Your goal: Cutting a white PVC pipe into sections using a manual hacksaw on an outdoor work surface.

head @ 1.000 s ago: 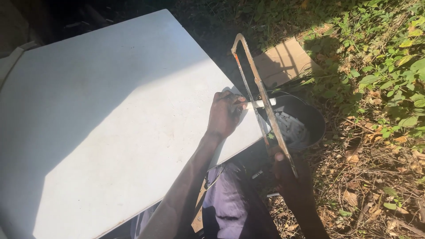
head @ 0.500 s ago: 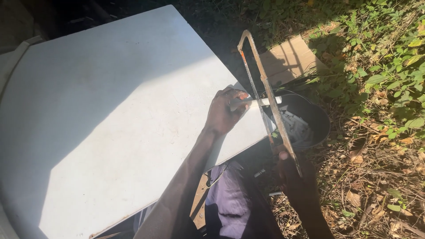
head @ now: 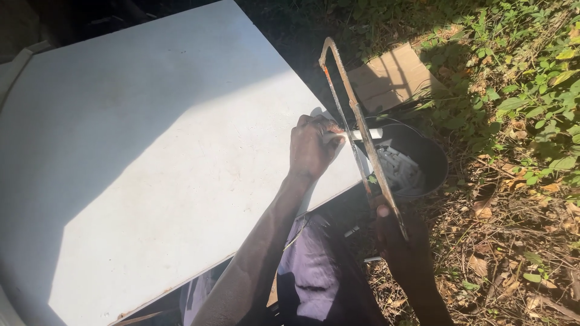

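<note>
My left hand [head: 311, 147] presses a thin white pipe [head: 368, 134] down at the right edge of a large white board [head: 151, 157]; the pipe's end sticks out past the edge. My right hand [head: 393, 232], in shadow, grips the handle of a rusty hacksaw [head: 356, 130]. The saw's frame runs from my right hand up and away, and its blade crosses the pipe just beyond my left fingers. Below the pipe's free end stands a dark round basin [head: 423, 160] holding several short white pipe pieces [head: 399, 166].
A piece of brown cardboard [head: 393, 75] lies on the ground behind the basin. Green weeds and dry leaves [head: 519, 151] cover the ground to the right. My legs in purple cloth [head: 308, 265] are under the board's near edge. A few pipe bits [head: 352, 230] lie on the ground.
The hacksaw has slid a little along the pipe, with my right hand shifting with it. My left hand stays on the pipe at the board's edge.
</note>
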